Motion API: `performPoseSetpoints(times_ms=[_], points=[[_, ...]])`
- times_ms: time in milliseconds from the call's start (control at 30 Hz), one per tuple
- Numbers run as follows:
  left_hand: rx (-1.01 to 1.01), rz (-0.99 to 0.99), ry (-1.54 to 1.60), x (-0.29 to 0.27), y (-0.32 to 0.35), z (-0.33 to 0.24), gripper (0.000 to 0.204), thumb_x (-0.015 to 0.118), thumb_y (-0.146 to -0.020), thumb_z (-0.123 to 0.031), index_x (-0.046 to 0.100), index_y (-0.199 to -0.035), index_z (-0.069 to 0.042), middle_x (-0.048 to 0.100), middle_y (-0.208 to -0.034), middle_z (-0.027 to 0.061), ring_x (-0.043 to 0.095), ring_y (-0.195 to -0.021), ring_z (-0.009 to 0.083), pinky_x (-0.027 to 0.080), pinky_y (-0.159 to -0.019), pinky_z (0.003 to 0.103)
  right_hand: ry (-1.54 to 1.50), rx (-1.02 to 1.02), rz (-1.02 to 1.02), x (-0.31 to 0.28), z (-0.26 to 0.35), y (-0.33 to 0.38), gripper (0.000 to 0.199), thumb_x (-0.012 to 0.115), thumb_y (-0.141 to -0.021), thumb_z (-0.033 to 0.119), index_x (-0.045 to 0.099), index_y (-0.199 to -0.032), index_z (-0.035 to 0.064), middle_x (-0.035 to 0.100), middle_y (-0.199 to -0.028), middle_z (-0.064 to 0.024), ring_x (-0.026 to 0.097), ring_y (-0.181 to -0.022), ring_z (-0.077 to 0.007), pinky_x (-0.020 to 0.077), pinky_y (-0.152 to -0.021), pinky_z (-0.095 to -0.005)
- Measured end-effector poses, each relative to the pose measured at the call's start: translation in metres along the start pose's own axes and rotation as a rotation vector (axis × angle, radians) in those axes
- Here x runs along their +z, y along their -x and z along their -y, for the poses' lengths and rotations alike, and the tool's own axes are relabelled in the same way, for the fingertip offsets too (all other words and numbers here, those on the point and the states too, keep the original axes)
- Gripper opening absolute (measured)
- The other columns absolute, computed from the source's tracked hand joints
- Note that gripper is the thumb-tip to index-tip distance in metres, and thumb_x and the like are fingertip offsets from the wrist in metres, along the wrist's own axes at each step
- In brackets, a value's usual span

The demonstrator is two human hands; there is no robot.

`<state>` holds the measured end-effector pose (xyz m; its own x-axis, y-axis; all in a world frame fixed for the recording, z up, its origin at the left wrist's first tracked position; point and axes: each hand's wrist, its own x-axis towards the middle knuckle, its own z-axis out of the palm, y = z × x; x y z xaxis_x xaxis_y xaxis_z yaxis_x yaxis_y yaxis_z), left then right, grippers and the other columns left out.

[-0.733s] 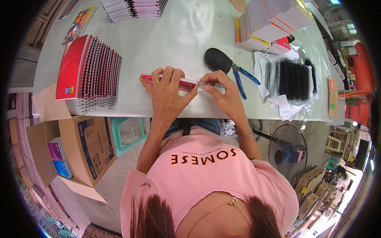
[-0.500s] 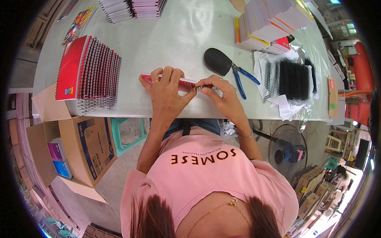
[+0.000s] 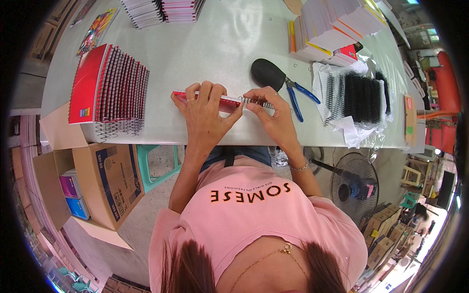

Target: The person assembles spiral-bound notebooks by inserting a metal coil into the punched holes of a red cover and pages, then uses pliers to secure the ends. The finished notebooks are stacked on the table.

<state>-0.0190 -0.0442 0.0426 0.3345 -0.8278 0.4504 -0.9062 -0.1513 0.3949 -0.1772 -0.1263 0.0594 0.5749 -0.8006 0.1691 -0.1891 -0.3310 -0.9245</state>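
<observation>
My left hand point(image 3: 206, 115) is closed over a red-covered notebook point(image 3: 229, 105), which stands edge-up on the table in front of me. Between the fingers of my right hand point(image 3: 273, 113) is a dark spiral binding coil point(image 3: 264, 104). The coil's left end meets the notebook's right end, by my left fingertips; how far it is threaded I cannot make out. Beyond my right hand lie pliers with blue handles point(image 3: 296, 100), beside a black rounded object point(image 3: 267, 75) that touches their jaw end.
Red spiral notebooks point(image 3: 110, 85) stand in a row at the left. Black coils point(image 3: 364, 100) lie on white wrapping at the right, below stacked unbound books point(image 3: 337, 24). More bound notebooks point(image 3: 161, 10) sit at the far edge. An open carton point(image 3: 105, 180) and a fan point(image 3: 352, 183) flank me.
My right hand has shifted slightly, its fingers re-placed on the coil, and more of the coil's left end shows. My left hand and the notebook stay nearly still.
</observation>
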Motion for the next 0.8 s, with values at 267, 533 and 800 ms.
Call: performPoseSetpoints(times_ms=[267, 533, 800], points=[[-0.015, 0.036, -0.011, -0.0031, 0.0001, -0.0016, 0.040, 0.080, -0.073, -0.041, 0.062, -0.097, -0.015, 0.054, -0.101, 0.0016, 0.046, -0.112, 0.0269, 0.024, -0.099, 0.062, -0.011, -0.040, -0.017, 0.0016, 0.0001, -0.0004, 0.017, 0.070, -0.082, 0.002, 0.068, -0.100, 0.0031, 0.063, -0.087, -0.0078, 0.058, -0.080, -0.0201, 0.0459, -0.076, -0.0318], [-0.012, 0.033, -0.003, -0.0024, 0.0009, -0.0004, 0.040, 0.080, -0.072, -0.040, 0.061, -0.097, -0.015, 0.054, -0.101, 0.0017, 0.046, -0.112, 0.0267, 0.025, -0.099, 0.061, -0.122, 0.021, -0.002, 0.0029, -0.0011, 0.0015, 0.016, 0.069, -0.083, 0.001, 0.067, -0.100, 0.0013, 0.062, -0.091, -0.0066, 0.059, -0.085, -0.0175, 0.0468, -0.082, -0.0301], [-0.010, 0.035, -0.005, -0.0028, 0.0003, -0.0006, 0.040, 0.080, -0.071, -0.039, 0.061, -0.097, -0.015, 0.054, -0.100, 0.0016, 0.046, -0.111, 0.0266, 0.026, -0.098, 0.059, 0.077, -0.081, 0.055, -0.0001, -0.0043, 0.0005, 0.015, 0.066, -0.090, 0.011, 0.068, -0.103, 0.0031, 0.064, -0.089, -0.0080, 0.061, -0.085, -0.0217, 0.0458, -0.082, -0.0334]])
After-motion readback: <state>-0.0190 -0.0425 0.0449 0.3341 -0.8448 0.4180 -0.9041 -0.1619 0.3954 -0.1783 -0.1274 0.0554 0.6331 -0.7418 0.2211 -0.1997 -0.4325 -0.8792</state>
